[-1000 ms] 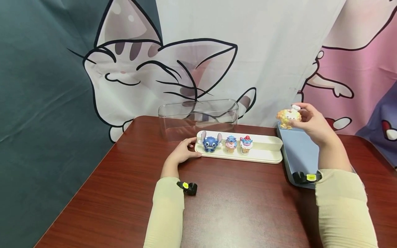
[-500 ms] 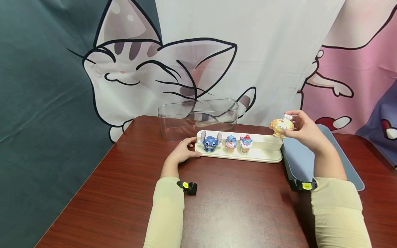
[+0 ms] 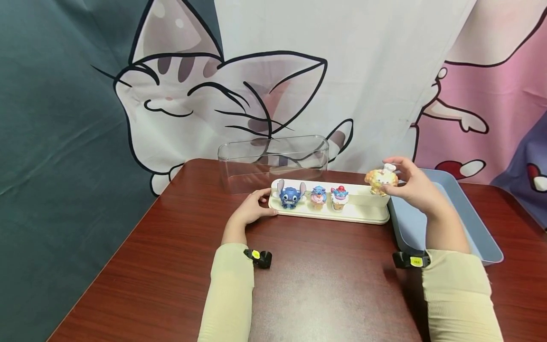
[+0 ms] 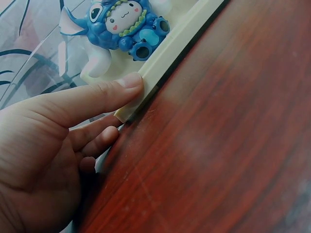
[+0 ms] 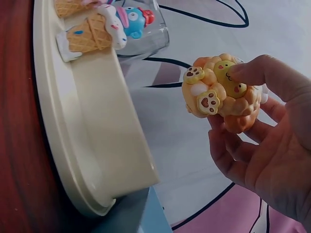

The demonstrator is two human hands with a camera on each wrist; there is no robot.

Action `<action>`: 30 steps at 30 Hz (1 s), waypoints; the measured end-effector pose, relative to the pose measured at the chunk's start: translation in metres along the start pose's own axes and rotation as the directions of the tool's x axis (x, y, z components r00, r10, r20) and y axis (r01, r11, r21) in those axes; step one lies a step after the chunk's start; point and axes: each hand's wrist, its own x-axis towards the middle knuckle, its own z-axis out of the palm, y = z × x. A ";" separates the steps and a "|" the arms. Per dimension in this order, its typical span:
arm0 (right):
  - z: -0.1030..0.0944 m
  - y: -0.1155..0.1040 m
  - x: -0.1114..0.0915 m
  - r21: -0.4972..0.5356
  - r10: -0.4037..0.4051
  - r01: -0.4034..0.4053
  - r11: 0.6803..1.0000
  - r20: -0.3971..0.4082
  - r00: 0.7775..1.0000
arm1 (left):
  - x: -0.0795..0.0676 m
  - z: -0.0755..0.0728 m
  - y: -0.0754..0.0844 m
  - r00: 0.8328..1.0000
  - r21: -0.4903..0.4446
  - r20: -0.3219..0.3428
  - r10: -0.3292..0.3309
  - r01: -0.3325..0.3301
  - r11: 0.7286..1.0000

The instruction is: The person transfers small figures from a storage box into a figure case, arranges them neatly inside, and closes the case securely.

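My right hand (image 3: 412,187) pinches a yellow figurine (image 3: 381,180) with a white chef's hat, held over the right end of a cream display base (image 3: 367,216). In the right wrist view, the thumb lies on the figurine's (image 5: 209,102) face and paw-like feet show on it. My left hand (image 3: 249,209) grips the base's left end, thumb along the front edge and fingers curled at its side. A blue big-eared figurine (image 3: 290,197) stands on the base near that hand. Two ice-cream-cone figurines, one with a blue top (image 3: 318,197) and one with a red hat (image 3: 339,198), stand to its right.
A clear plastic cover (image 3: 273,161) stands behind the base. At the base's right end lies a shallow blue-grey tray (image 3: 483,232), partly behind the right forearm. A cartoon-print curtain (image 3: 376,85) hangs along the back edge of the wooden table (image 3: 325,285).
My right hand has carried the yellow figurine left and down, from over the blue-grey tray to over the base's right end. The left hand stays at the base's left end.
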 end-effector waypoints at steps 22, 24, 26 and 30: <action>0.012 0.010 0.002 -0.143 0.020 -0.009 0.990 0.079 0.997 | 0.000 0.000 0.000 1.000 0.009 0.001 0.007 -0.007 1.000; 0.013 0.008 0.002 -0.154 0.031 -0.015 0.988 0.103 0.994 | 0.001 0.000 0.000 1.000 0.012 0.000 0.010 -0.010 1.000; 0.014 0.007 0.002 -0.172 0.044 -0.022 0.985 0.125 0.991 | 0.001 0.000 0.000 1.000 0.015 0.000 0.009 -0.009 1.000; 0.017 0.008 0.002 -0.222 0.054 -0.021 0.975 0.146 0.988 | 0.000 -0.001 0.000 1.000 0.013 0.001 0.004 -0.004 1.000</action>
